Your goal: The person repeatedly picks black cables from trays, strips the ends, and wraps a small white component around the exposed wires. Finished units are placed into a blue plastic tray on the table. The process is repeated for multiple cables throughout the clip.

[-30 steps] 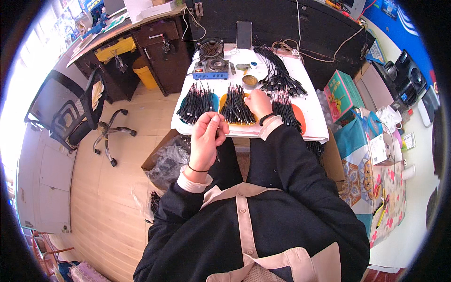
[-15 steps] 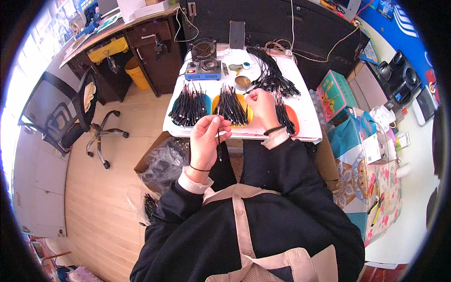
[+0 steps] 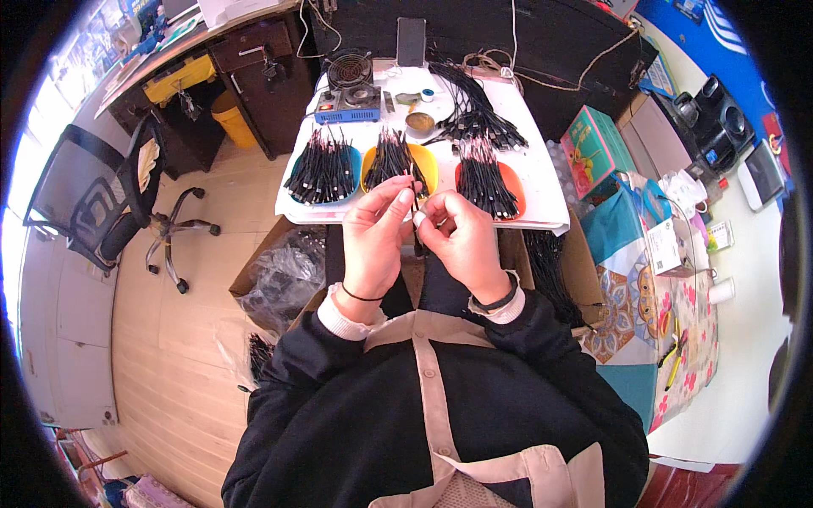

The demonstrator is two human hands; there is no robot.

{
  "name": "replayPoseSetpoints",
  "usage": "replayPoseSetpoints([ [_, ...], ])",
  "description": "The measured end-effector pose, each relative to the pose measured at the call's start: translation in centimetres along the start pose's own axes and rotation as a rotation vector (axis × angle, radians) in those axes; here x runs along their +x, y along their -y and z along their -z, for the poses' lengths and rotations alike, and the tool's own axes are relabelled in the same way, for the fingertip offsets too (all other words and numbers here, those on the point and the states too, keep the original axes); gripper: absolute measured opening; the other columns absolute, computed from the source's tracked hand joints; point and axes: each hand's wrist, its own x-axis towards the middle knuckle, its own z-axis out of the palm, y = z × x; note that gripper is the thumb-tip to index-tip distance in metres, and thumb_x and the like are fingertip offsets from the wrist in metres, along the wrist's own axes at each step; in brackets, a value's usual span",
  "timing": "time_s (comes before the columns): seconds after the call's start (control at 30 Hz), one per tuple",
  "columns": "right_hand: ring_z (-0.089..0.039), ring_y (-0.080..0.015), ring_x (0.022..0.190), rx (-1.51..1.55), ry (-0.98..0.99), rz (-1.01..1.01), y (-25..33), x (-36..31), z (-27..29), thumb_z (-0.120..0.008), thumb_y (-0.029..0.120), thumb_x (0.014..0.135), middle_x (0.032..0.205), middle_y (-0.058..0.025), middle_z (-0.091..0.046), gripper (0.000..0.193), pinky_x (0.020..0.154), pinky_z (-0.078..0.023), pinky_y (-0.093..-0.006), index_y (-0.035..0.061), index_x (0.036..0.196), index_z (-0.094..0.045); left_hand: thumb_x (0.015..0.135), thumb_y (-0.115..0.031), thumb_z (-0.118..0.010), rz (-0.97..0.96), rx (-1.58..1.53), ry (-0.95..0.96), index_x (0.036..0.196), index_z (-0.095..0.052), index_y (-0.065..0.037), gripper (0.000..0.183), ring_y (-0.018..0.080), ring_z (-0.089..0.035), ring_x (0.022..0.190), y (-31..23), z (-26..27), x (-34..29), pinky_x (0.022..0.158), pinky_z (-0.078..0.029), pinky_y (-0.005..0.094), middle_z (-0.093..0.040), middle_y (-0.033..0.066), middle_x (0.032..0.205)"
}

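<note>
Just in front of the white table's near edge, my hands are close together over a short, thin black cable (image 3: 414, 200) with a pale wire tip pointing up. My left hand (image 3: 374, 237) pinches it between thumb and fingers near the upper end. Curled from the other side, my right hand (image 3: 464, 241) has its thumb and forefinger closed on the cable a little lower. Beyond my fingers are a blue bowl (image 3: 357, 159), a yellow bowl (image 3: 434, 162) and an orange-red bowl (image 3: 515, 184). Each holds many black cables with bare wire ends facing away.
On the table (image 3: 533, 203) stand a blue heating device (image 3: 347, 115), a fan (image 3: 350, 71), a round tin (image 3: 419, 124) and a small spool (image 3: 427, 95). More black cables (image 3: 474, 110) lie at the back right. Cardboard boxes with plastic bags (image 3: 288, 275) sit beneath.
My right hand has come from above the bowls back toward me and met my left hand at the cable. The view has shifted slightly.
</note>
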Motion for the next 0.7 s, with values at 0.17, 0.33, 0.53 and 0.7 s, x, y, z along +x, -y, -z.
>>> replayPoseSetpoints([
  [0.17, -0.061, -0.0121, 0.062, -0.055, 0.035, 0.021, 0.2, -1.0, 0.9, -0.069, 0.004, 0.079, 0.076, -0.0073, -0.063, 0.015, 0.055, -0.049, -0.0258, 0.0005, 0.087, -0.057, 0.093, -0.005, -0.058, 0.075, -0.033, 0.048, 0.110, -0.063, -0.001, 0.018, 0.0166, -0.061, 0.103, -0.5, -0.6, -0.8, 0.080, -0.055, 0.0325, -0.065, 0.0087, 0.111],
  [0.33, -0.056, -0.0057, 0.066, 0.055, 0.147, -0.002, 0.3, -1.1, 2.5, -0.072, 0.008, 0.082, 0.077, -0.0012, -0.061, 0.016, 0.058, -0.046, -0.0217, 0.0006, 0.090, -0.060, 0.091, -0.003, -0.061, 0.079, 0.002, 0.070, 0.104, -0.065, 0.000, 0.014, 0.0104, -0.061, 0.091, -0.4, -0.9, -1.1, 0.071, -0.050, 0.0222, -0.066, 0.0049, 0.103],
  [0.53, -0.059, -0.0057, 0.071, 0.450, 0.112, -0.063, 0.1, 0.4, 3.8, -0.068, 0.006, 0.086, 0.085, -0.0018, -0.066, 0.016, 0.063, -0.047, -0.0200, -0.0014, 0.099, -0.062, 0.090, -0.002, -0.062, 0.070, 0.150, 0.162, 0.101, -0.065, 0.001, 0.012, 0.0098, -0.062, 0.078, -0.6, -1.1, -1.8, 0.070, -0.049, 0.0212, -0.067, 0.0043, 0.090],
  [0.7, -0.061, -0.0068, 0.073, -0.023, 0.062, 0.198, 0.8, -0.2, 4.2, -0.065, 0.005, 0.088, 0.088, -0.0030, -0.065, 0.012, 0.067, -0.048, -0.0203, -0.0021, 0.097, -0.062, 0.090, -0.002, -0.062, 0.006, 0.244, 0.144, 0.098, -0.065, 0.003, 0.010, 0.0095, -0.062, 0.073, -0.4, -1.4, -1.9, 0.066, -0.049, 0.0201, -0.068, 0.0048, 0.085],
])
